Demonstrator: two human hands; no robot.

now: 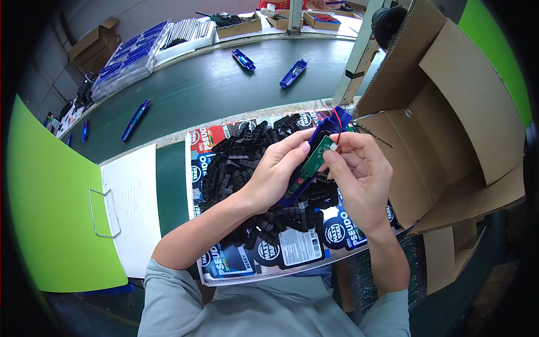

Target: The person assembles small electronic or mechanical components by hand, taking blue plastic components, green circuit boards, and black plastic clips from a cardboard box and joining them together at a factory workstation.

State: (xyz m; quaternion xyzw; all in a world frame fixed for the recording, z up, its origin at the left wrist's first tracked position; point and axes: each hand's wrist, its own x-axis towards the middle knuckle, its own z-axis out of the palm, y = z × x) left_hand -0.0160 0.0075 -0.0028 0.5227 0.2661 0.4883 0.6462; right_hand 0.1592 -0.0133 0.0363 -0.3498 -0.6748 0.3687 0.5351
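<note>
Left hand (275, 171): fingers gripped a blue casing (321, 135) above a heap of black rubber pieces (247, 168) on the desk.
Right hand (359, 171): fingers pinched a green circuit board (315, 160) against the casing.
Beside: open cardboard box (449, 112).

Dark green conveyor belt (213, 84), grey wall (168, 11) behind, possibly benches beyond.

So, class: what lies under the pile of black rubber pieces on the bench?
The pile of black rubber pieces rests on a flattened printed carton sheet, whose edges show around it. The sheet's middle is covered by the pile and both hands, so anything beneath cannot be seen.
</note>
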